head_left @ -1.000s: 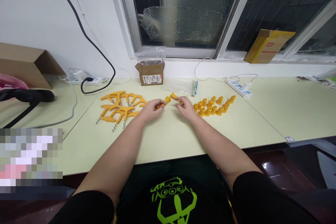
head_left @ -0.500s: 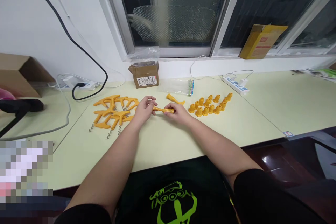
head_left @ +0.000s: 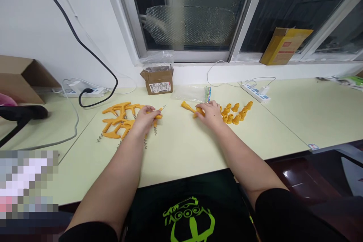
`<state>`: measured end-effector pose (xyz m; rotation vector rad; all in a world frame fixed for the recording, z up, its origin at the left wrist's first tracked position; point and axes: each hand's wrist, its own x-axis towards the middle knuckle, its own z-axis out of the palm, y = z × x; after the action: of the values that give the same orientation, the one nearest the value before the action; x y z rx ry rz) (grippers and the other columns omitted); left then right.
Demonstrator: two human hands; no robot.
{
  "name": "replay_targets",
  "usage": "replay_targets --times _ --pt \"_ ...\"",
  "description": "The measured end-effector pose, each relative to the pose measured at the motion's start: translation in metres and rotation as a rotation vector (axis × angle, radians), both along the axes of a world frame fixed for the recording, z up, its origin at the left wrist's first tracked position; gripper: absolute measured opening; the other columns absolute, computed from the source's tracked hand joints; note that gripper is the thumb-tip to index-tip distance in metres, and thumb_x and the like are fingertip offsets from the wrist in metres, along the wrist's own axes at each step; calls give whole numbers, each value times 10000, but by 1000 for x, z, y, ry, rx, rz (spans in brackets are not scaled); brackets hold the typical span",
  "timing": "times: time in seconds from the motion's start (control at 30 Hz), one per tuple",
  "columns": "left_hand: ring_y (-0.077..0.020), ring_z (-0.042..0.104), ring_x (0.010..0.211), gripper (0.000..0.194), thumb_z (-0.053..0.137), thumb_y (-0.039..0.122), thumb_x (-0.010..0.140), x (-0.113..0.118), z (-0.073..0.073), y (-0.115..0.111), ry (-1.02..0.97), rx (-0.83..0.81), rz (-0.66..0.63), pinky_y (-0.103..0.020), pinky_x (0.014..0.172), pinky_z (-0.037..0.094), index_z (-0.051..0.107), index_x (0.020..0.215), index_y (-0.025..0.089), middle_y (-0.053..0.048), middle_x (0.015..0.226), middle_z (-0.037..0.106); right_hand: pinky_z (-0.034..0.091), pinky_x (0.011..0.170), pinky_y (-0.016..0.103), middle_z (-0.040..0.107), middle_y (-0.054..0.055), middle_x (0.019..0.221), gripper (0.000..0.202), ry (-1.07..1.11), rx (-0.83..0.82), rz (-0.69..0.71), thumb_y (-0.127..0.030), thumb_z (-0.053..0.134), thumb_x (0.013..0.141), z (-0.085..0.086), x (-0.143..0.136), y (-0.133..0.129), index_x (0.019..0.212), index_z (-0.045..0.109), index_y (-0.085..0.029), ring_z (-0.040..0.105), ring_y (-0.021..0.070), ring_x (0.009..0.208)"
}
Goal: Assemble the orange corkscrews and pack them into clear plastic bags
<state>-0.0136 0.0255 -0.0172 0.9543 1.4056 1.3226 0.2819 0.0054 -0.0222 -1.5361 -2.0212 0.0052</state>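
My left hand (head_left: 146, 118) is closed on a yellow corkscrew handle (head_left: 159, 115), its metal spiral pointing up to the right. Around and left of that hand lie several yellow corkscrew handles (head_left: 112, 135) with metal spirals. My right hand (head_left: 210, 114) is closed round a yellow cap (head_left: 200, 111), partly hidden by the fingers. Just left of it, a yellow piece with a flared end (head_left: 185, 105) rests on the table. Several yellow caps (head_left: 236, 120) stand in rows to the right of my right hand.
On the pale green table (head_left: 181, 151), a small cardboard box (head_left: 159, 83) and a clear plastic bag (head_left: 190, 92) are by the wall. Power strips stand at the left (head_left: 98, 93) and right (head_left: 255, 92). A black stand (head_left: 25, 112) is at far left.
My hands have moved apart. The piece they held together is now separated, with the metal spiral exposed at my left hand and the cap in my right hand, nearer the rows.
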Motion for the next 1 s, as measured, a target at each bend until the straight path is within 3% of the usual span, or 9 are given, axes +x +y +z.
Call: replay_targets --times 0.2,0.33,0.43,0.53,0.67,0.83,0.9,1.0 --pt "-170 633 637 269 848 323 641 1 -20 -1 571 104 -198 -260 554 461 707 837 205 -40 796 694 348 932 518 737 117 920 112 -78 -120 -187 -271 702 838 -9 9 8 939 668 -238 537 348 1027" --pt "-238 668 801 233 840 344 615 3 -26 2 788 255 -274 -343 738 551 745 792 226 -64 872 705 305 1050 605 699 161 1116 210 -126 10 -251 -207 688 832 -14 5 11 1041 703 -227 513 377 1118" --pt "-282 673 916 295 836 359 599 4 -26 3 910 268 -295 -417 933 550 767 850 219 -93 989 682 278 1158 577 654 161 1243 279 -113 67 -116 -202 648 875 -15 -8 11 1147 707 -217 505 358 1219" --pt "-332 668 1011 330 802 349 642 2 -26 3 989 232 -293 -470 1025 519 783 937 202 -129 1113 657 345 1170 480 560 176 1458 398 -110 -44 113 -211 603 911 -19 -29 14 1303 658 -167 462 322 1358" --pt "-390 614 1155 301 722 282 730 -6 -33 9 1081 272 -246 -528 1108 457 789 1007 186 -160 1121 661 325 1194 485 340 225 1657 627 -155 -212 113 -298 579 953 -26 -54 22 1530 455 -86 355 351 1480" --pt "-396 571 1154 266 626 206 812 -11 -38 14 1133 378 -106 -645 1169 329 782 1027 209 -159 1092 664 386 1096 508 563 228 1461 531 -199 -235 40 -251 509 962 -22 -61 28 1477 510 -121 526 370 1318" --pt "-386 551 1176 277 607 226 847 -7 -33 9 1117 439 -86 -608 1148 372 776 1067 212 -156 1114 645 411 1039 508 653 205 1322 476 -198 -257 30 -255 542 929 -19 -62 26 1396 572 -167 602 361 1209" --pt "-347 542 1206 263 597 275 896 4 -19 -4 1082 581 -175 -528 1108 431 761 1092 217 -133 1139 625 466 885 444 727 146 1128 403 -115 -379 65 -304 638 843 -16 -63 22 1237 627 -220 671 329 1023"
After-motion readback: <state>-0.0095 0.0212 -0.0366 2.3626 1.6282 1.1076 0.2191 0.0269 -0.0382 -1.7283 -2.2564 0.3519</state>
